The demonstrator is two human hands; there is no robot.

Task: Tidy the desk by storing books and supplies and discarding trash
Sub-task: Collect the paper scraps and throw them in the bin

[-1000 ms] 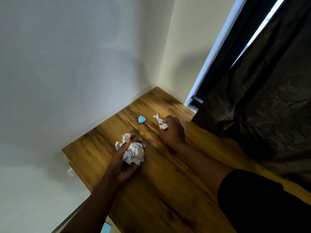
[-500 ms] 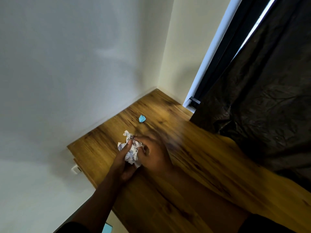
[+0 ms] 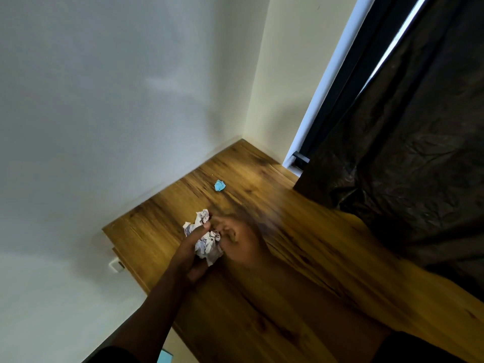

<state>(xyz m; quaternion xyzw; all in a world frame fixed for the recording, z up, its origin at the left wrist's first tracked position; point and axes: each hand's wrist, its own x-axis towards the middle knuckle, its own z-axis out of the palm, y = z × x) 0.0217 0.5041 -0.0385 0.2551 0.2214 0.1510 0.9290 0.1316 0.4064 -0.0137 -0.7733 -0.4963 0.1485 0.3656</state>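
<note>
Left hand (image 3: 192,248) grip holds crumpled paper wad (image 3: 207,243); right hand (image 3: 239,243) blurred, grip unclear. Pack wad tight; blue scrap (image 3: 219,185) beyond wad next.

1 white paper wad (image 3: 207,242), 1 blue paper scrap (image 3: 219,185), 2 hands

Both forearms are bare from the wrists up. A dark, near-black sleeve (image 3: 112,355) covers the left upper arm at the bottom edge, and another dark sleeve (image 3: 416,348) shows at the lower right. The left hand (image 3: 190,254) is sharp; the right hand (image 3: 242,244) is blurred. No rings, watch or bands are discernible.
</note>
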